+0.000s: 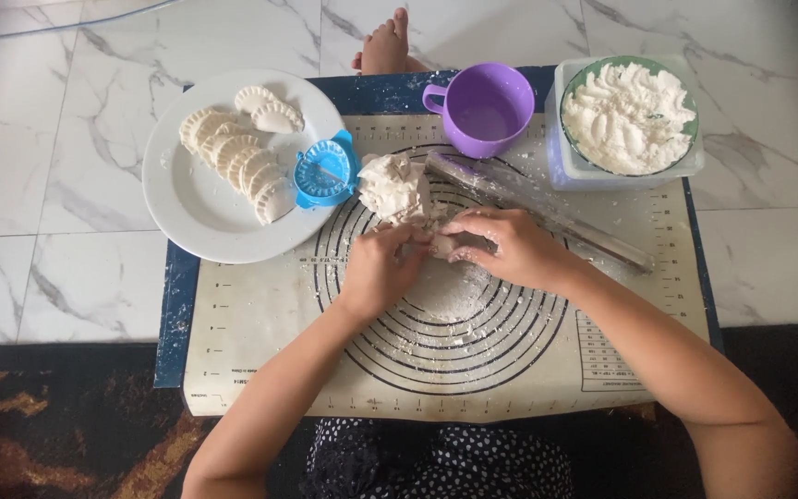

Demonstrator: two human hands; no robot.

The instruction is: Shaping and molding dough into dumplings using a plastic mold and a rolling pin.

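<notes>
Between both hands, at the middle of the ringed pastry mat (260,314), sits a small piece of dough (440,246). The left hand (379,268) and right hand (508,244) are drawn together, fingers closed round it from either side, so most of it is hidden. Working it well likely means even, gentle pressure and keeping it over the floured rings. Just above lies the larger dough lump (392,185), with a rolling pin (547,214) slanting behind the right hand. Farther out: a blue dumpling press (323,172), a white plate (196,208) of folded dumplings (237,157), a purple cup (484,107), a bowl of flour (628,115).
</notes>
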